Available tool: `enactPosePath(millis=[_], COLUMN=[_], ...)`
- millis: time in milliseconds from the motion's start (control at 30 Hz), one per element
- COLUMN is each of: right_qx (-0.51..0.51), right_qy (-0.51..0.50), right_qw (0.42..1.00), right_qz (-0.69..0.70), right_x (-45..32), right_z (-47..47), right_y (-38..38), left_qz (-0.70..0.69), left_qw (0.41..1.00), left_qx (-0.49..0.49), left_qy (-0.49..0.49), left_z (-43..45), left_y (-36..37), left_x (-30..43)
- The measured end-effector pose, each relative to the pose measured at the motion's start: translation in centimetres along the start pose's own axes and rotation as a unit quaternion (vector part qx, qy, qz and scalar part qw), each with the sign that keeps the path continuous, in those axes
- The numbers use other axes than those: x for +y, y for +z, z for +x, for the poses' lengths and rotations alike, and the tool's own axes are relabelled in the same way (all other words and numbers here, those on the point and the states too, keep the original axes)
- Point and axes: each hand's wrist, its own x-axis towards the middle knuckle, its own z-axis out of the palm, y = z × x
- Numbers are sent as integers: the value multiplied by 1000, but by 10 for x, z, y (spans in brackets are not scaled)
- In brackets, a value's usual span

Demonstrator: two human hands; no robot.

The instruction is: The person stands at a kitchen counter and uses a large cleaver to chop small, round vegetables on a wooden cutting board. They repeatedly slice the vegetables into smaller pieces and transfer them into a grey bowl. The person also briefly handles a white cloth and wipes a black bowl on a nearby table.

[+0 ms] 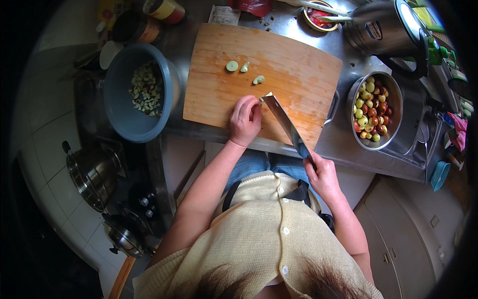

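Observation:
My right hand (324, 175) grips the handle of a kitchen cleaver (287, 125), whose blade slants up and left across a wooden cutting board (298, 71). At the blade's far end, my left hand (245, 117) has its fingertips closed on a small pale piece of fruit (267, 95), mostly hidden by fingers and blade. Further up the board lie a round cut slice (232, 66) and two smaller cut pieces, one of them a curved piece (258, 79). Left of the board, a blue plastic basin (115, 93) holds many chopped pale pieces (145, 89).
A steel bowl (399, 108) of whole green and red-brown jujubes (373, 108) stands to the right beside the sink (410, 127). A steel kettle (381, 30) and a small open tin (321, 17) are at the back right. Jars (164, 13) stand back left; steel pots (91, 175) are at far left.

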Motion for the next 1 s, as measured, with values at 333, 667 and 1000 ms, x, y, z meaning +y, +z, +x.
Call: enactPosePath(millis=[333,667,1000], right_qx=[-24,22,-40], right_qy=[8,-2,73], right_qw=[997,980,995], right_qz=[-73,-199,46], right_x=[-23,-40,-7], right_z=[0,6,17], right_y=[-13,-5,-12], left_qz=[27,35,52], left_qw=[999,999,998], left_qx=[7,-4,27], left_qy=[22,17,38], left_z=[-2,-3,5], left_y=[0,-1,-5], left_x=[-5,0,9])
